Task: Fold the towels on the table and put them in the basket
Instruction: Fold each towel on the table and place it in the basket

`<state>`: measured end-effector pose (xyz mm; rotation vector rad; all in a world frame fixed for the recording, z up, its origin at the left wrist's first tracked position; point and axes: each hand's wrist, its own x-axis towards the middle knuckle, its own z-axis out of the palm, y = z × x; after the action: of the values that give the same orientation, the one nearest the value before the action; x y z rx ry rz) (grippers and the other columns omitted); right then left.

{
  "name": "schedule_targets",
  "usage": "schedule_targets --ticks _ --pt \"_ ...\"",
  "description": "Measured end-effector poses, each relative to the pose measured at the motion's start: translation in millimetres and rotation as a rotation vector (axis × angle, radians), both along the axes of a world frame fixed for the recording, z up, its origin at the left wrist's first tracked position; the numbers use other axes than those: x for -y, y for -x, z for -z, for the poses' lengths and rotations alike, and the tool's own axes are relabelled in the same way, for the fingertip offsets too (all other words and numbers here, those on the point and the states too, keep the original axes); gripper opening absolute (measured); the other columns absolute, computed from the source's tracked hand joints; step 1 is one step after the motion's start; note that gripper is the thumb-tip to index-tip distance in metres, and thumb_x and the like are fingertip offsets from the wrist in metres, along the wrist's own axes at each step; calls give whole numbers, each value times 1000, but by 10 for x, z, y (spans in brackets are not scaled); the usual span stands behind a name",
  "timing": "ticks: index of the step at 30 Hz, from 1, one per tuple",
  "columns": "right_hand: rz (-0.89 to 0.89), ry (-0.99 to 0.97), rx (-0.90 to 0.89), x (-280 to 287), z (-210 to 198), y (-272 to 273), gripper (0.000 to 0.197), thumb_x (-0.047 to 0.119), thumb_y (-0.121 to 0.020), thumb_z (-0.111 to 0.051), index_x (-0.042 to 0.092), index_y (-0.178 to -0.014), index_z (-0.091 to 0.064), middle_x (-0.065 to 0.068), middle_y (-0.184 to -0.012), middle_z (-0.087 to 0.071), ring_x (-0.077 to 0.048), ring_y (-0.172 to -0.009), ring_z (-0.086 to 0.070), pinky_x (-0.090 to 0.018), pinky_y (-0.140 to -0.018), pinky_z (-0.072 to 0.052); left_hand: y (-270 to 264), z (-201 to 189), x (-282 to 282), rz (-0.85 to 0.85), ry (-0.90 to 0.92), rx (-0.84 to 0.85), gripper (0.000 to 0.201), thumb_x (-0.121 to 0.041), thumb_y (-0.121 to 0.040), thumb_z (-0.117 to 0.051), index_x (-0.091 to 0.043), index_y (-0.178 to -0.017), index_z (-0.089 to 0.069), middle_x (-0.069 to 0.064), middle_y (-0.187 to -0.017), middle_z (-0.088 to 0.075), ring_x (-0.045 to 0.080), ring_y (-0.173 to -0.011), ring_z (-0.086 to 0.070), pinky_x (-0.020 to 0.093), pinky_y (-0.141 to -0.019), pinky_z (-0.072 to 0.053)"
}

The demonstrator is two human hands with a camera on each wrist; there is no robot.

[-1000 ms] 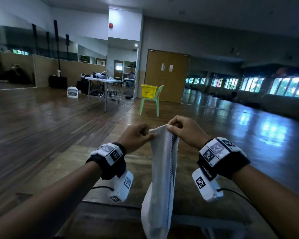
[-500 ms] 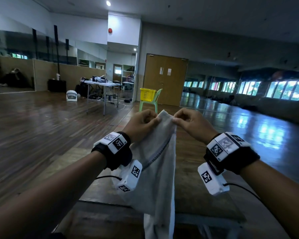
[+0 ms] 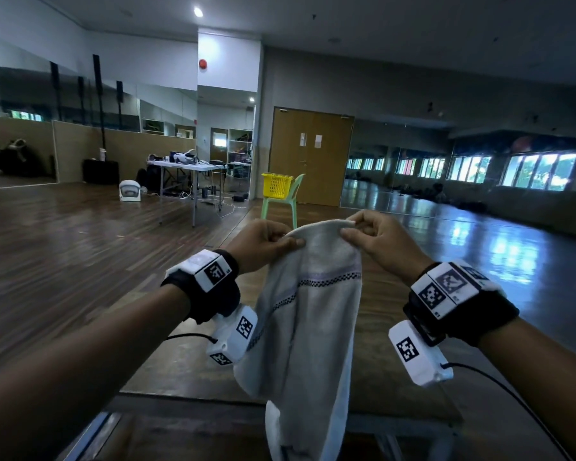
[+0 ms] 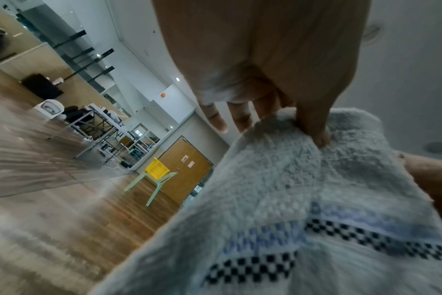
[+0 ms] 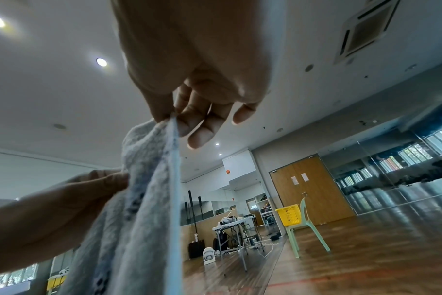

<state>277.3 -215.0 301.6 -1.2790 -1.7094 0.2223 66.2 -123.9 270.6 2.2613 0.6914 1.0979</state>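
The wooden table [image 3: 187,367] fills the lower middle of the head view, its dark top running away from the camera toward a wide wooden floor. Above it, at the centre of the frame, hangs a pale towel [image 3: 313,327] with a checkered band woven across it. It droops from the two hands down to the bottom edge of the picture, its upper edge stretched in a shallow arch between them and its lower part gathered into loose folds.

Far back, just above the towel's top edge in the middle of the frame, a yellow basket [image 3: 276,185] sits on the seat of a light green chair [image 3: 281,204], well apart from the table and in front of a brown double door [image 3: 311,154]. To the left of the chair stands a white folding table [image 3: 190,168] with equipment on it.

The left hand [image 3: 263,242], left of centre, pinches the towel's upper edge: in the left wrist view the thumb [image 4: 313,123] presses into the cloth while the other fingers curl behind it. The right hand [image 3: 379,241], right of centre, pinches the same edge a little further along; the right wrist view shows the hem caught between thumb and forefinger, the remaining fingers [image 5: 202,135] loosely bent and free of the cloth.
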Motion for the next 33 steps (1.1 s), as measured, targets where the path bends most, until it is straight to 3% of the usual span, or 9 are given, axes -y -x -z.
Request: schedule_targets --ticks 4,9,12,16,19,22,26,29,33 --pt "60 -99 28 78 -101 -97 13 16 -90 -60 23 -79 -59 -6 -81 -65 -11 -72 -59 -15 -63 -49 67 -83 -22 -32 -70 -220 33 -33 -84 -65 0 -84 -69 18 -83 -70 26 -71 -65 34 -68 -53" --pt "130 -150 37 210 -274 -252 10 16 -89 -60 18 -80 -60 -10 -82 -64 -14 -75 -57 -20 -65 -47 319 -191 -29 -216 -169 -558 24 -33 -87 -61 -12 -74 -63 -2 -68 -58 4 -59 -49 10 -54 -38" --pt "152 -173 28 327 -342 -313 5 16 -90 -59 13 -86 -61 -7 -82 -64 -13 -74 -58 -12 -60 -45 538 -371 -1 -308 -199 -598 19 -32 -87 -60 -15 -85 -67 -5 -78 -62 5 -70 -57 12 -63 -43" --pt "185 -199 18 478 -439 -325 10 15 -90 -59 6 -89 -63 -11 -82 -65 -17 -73 -58 -21 -62 -45 813 -579 148 -477 -246 -752 23 -24 -91 -58 -9 -106 -66 7 -106 -66 23 -102 -60 30 -88 -45" --pt "195 -191 55 605 -562 -309 11 15 -89 -58 5 -86 -63 -9 -77 -64 -15 -68 -56 -21 -59 -43 986 -646 290 -549 -252 -799 24 -20 -93 -53 -8 -112 -63 7 -108 -64 26 -105 -57 32 -92 -40" --pt "214 -209 75 705 -739 -325 12 13 -87 -59 13 -76 -60 0 -68 -58 -11 -62 -52 -25 -60 -42 1156 -793 382 -514 -230 -667 13 -20 -92 -55 -26 -83 -61 -7 -78 -55 18 -85 -53 29 -77 -41" --pt "232 -242 -19 824 -995 -406 15 20 -83 -61 22 -69 -57 0 -66 -58 -17 -66 -54 -38 -69 -49 1334 -1094 565 -305 -123 -299 20 -27 -89 -54 -14 -74 -56 0 -72 -52 14 -66 -49 21 -58 -39" --pt "229 -291 -34 941 -1166 -401 19 15 -85 -59 22 -68 -56 -1 -67 -59 -10 -57 -54 -22 -56 -49 1397 -1307 751 -202 -50 -95 17 -26 -90 -52 -13 -80 -59 6 -80 -58 17 -73 -53 21 -59 -47" --pt "231 -357 4 1059 -1447 -414 19 13 -86 -59 23 -70 -56 4 -67 -62 -2 -58 -56 -25 -65 -48 1418 -1632 947 -237 -110 53 20 -23 -91 -54 -6 -95 -63 9 -94 -62 18 -89 -57 29 -78 -46"
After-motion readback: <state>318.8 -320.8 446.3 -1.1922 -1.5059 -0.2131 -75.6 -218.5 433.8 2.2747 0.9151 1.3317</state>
